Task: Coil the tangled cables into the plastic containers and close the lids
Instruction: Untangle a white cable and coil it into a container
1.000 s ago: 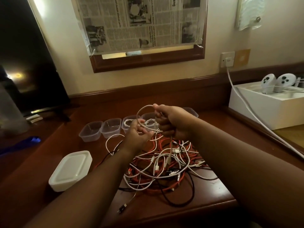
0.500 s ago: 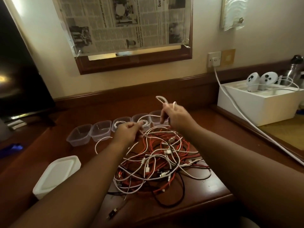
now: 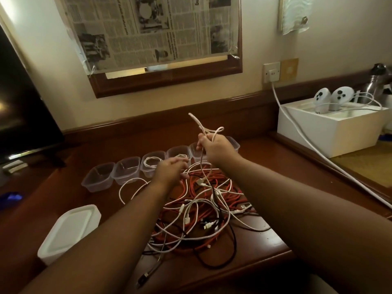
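A tangle of white, red and black cables (image 3: 203,211) lies on the wooden desk (image 3: 265,247) in front of me. My right hand (image 3: 214,148) grips a white cable (image 3: 196,122) lifted above the pile, its loose end sticking up. My left hand (image 3: 171,172) sits lower at the pile's back edge, fingers curled on white strands. Behind the pile stands a row of several clear plastic containers (image 3: 127,172); two of them hold a coiled white cable (image 3: 151,162). A stack of white lids (image 3: 67,232) rests at front left.
A white box (image 3: 331,132) with two white controllers (image 3: 333,97) stands at right, with a thick white power cord (image 3: 307,149) running from the wall socket (image 3: 271,72) across the desk edge. A dark TV screen (image 3: 23,102) is at left. A metal bottle (image 3: 377,81) stands far right.
My right hand has raised the white cable higher and drawn it out of the tangle. My left hand has stayed low at the pile. The camera view has shifted slightly to the right.
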`<control>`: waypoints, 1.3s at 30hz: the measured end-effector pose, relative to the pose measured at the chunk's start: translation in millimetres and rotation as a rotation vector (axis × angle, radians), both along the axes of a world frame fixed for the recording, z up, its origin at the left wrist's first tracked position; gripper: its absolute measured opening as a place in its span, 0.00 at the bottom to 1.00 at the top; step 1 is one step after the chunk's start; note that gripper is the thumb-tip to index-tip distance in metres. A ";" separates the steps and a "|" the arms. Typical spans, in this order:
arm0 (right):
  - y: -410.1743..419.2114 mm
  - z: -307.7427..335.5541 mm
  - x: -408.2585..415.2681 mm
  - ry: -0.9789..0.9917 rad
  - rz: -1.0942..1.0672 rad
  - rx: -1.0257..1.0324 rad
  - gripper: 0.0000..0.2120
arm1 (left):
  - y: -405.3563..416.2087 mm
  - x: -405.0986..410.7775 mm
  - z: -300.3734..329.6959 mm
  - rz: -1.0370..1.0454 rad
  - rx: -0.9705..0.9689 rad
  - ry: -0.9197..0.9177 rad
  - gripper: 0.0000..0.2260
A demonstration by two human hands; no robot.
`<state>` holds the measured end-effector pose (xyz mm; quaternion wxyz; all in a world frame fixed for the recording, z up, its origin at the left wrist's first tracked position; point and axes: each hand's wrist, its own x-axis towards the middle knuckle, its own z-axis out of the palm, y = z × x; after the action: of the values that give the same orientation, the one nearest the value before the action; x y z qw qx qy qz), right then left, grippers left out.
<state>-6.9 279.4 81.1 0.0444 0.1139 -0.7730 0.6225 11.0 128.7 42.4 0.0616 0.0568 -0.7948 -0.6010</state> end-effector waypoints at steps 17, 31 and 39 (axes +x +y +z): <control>21.9 31.4 -1.0 -0.070 0.135 -0.663 0.17 | -0.6 -48.3 4.1 0.117 -0.276 0.198 0.11; 27.6 8.1 -2.1 0.244 -0.184 0.527 0.13 | -69.5 -44.8 50.0 0.389 -0.473 0.232 0.14; -11.3 1.8 15.6 0.099 0.039 0.145 0.10 | -34.2 -30.5 79.0 0.191 -0.081 0.125 0.18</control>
<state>8.7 268.1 82.9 0.0618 0.1624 -0.8107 0.5591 -19.6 94.5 121.4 0.1705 0.0921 -0.8041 -0.5620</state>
